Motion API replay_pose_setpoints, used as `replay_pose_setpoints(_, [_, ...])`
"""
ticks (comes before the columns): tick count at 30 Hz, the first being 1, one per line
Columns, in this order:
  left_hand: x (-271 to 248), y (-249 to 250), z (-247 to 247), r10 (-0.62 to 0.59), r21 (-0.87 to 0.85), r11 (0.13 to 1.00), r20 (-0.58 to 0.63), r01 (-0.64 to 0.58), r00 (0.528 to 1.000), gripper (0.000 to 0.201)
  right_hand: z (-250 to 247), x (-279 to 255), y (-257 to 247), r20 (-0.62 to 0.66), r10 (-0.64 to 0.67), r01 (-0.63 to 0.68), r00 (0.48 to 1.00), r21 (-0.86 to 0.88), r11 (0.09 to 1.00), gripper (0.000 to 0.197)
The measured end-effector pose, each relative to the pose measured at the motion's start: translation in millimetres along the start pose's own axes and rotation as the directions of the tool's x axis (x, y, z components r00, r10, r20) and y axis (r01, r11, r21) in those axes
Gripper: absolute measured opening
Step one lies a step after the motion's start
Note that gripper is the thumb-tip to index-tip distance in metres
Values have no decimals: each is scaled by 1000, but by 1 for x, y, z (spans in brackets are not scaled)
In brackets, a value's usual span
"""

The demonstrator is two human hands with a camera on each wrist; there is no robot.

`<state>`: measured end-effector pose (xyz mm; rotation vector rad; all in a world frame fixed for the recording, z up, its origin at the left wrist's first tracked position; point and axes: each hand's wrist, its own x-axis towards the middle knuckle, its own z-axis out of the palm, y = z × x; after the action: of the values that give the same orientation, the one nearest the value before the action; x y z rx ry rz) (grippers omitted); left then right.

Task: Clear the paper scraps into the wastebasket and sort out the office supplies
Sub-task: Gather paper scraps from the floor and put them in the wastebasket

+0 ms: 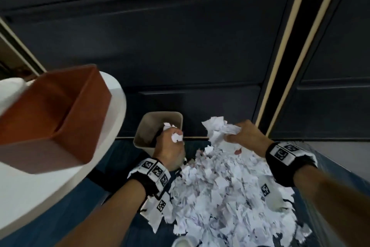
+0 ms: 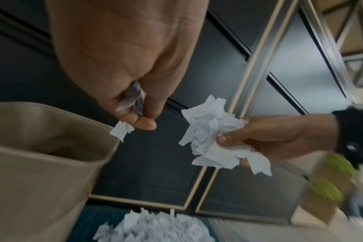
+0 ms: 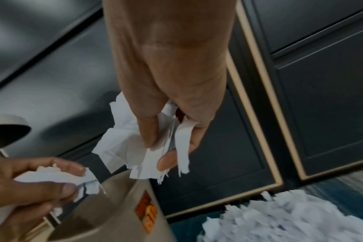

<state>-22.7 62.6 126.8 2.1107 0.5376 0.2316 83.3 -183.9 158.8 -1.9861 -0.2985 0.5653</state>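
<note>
A beige wastebasket [image 1: 144, 126] stands on the blue floor against the dark wall. My left hand [image 1: 170, 142] hovers at its right rim, fingers curled round a small wad of white paper scraps [image 1: 176, 137]. My right hand [image 1: 244, 136], to the right of the basket, grips a larger crumpled bunch of scraps [image 1: 218, 128]. The left wrist view shows the left hand [image 2: 135, 113] pinching scraps beside the basket rim [image 2: 52, 111] and the right hand [image 2: 269, 135] holding its bunch [image 2: 211, 134]. A big heap of torn scraps [image 1: 230, 192] covers the floor below both hands.
A round white table [image 1: 112, 126] at the left carries a brown open box [image 1: 56, 110]. Dark panelled wall with gold trim [image 1: 284, 50] stands behind the basket. A pale round object [image 1: 186, 241] peeks out at the heap's near edge. A blurred tan and green object [image 2: 329, 185] shows at the right.
</note>
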Motion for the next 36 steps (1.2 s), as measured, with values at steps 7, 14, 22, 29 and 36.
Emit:
replay_pose_setpoints(7, [47,-34,-32,-192,-149,973,-88,178,977,29,98,75,-41,52,21,-20,998,-16,1000,34])
replay_pose_setpoints(14, [78,-78,-41,-33,34,999,-156,38,987,36,181,131,-55,105,57,-68,993,97,993,48])
replay_pose_setpoints(22, [62,-105,-42,-65,-78,996,-246,47,967,39,165,114,-63,134,11,-31,991,147,989,16])
replay_pose_setpoints(29, [-2,-102,-6,-33,-273,962,-28,25,999,25,112,63,-22,241,115,-68,964,-195,978,11])
replay_pose_setpoints(36, [-39,-151,27,-144,-159,975,87,156,986,23,87,42,68,317,225,-90,921,-391,916,14])
